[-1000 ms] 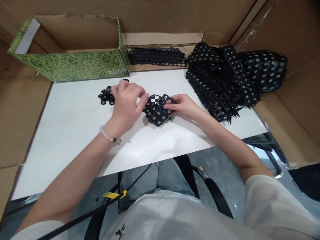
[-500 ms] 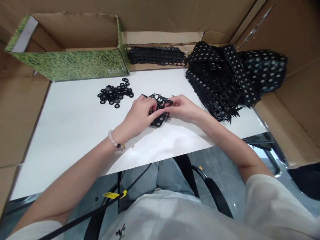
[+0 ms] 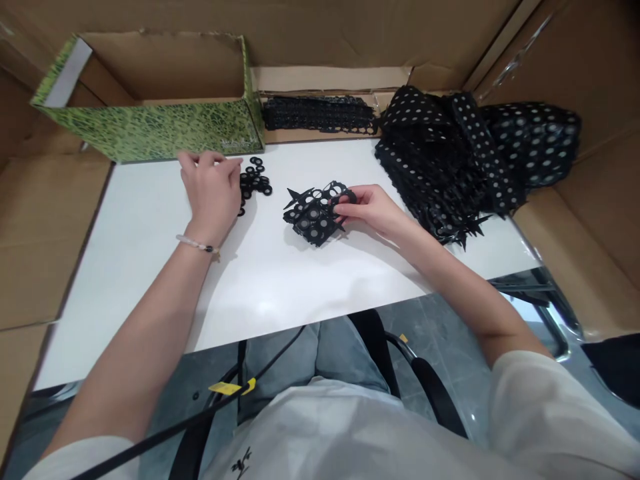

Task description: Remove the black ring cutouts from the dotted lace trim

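Observation:
My right hand (image 3: 370,208) pinches the edge of a black perforated rubber sheet (image 3: 313,219) between thumb and fingers. The sheet is crumpled just over the white table, with round holes in its upper part, pale discs still in the lower part, and jagged edges. Farther left, my left hand (image 3: 213,190) is over a pile of small black rings (image 3: 256,181), fingers apart and pointing toward the green box. It covers the left part of the pile. I see nothing held in it, though its palm side is hidden.
A green patterned open box (image 3: 165,133) stands at the back left. Behind the table's middle lies a stack of black perforated strips (image 3: 320,115). A large heap of dotted black sheets (image 3: 445,153) takes up the right side. Cardboard walls (image 3: 335,33) surround the white table (image 3: 250,280).
My left hand has left the sheet and moved left to the ring pile. My right hand keeps its hold, and the sheet looks more spread out. The view has shifted slightly.

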`<action>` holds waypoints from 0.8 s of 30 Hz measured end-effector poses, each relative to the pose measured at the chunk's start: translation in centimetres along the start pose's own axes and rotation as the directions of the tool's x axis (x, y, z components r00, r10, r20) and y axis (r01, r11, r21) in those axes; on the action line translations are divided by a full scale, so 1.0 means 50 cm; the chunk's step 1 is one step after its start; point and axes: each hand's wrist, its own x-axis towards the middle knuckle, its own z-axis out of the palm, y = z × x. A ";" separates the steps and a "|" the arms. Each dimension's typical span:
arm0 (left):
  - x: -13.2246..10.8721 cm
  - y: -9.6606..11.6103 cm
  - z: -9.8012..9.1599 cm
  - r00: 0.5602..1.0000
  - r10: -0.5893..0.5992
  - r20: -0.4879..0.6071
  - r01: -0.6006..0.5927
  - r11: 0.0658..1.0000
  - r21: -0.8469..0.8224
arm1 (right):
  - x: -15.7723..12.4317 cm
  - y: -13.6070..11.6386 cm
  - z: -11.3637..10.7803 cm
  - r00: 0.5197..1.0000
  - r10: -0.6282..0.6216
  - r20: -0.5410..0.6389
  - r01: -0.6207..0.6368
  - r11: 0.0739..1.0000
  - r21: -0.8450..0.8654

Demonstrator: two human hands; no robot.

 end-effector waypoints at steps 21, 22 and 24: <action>-0.125 0.193 0.027 0.827 0.419 0.375 -0.218 0.853 -0.473 | -0.011 0.005 0.020 0.950 -0.100 0.297 0.120 0.992 -0.049; -0.123 0.194 0.029 0.835 0.411 0.365 -0.206 0.850 -0.485 | -0.012 0.006 0.022 0.949 -0.090 0.303 0.106 0.994 -0.037; -0.111 0.186 0.032 0.880 0.351 0.321 -0.157 0.851 -0.500 | -0.013 0.007 0.023 0.951 -0.065 0.304 0.073 0.997 -0.016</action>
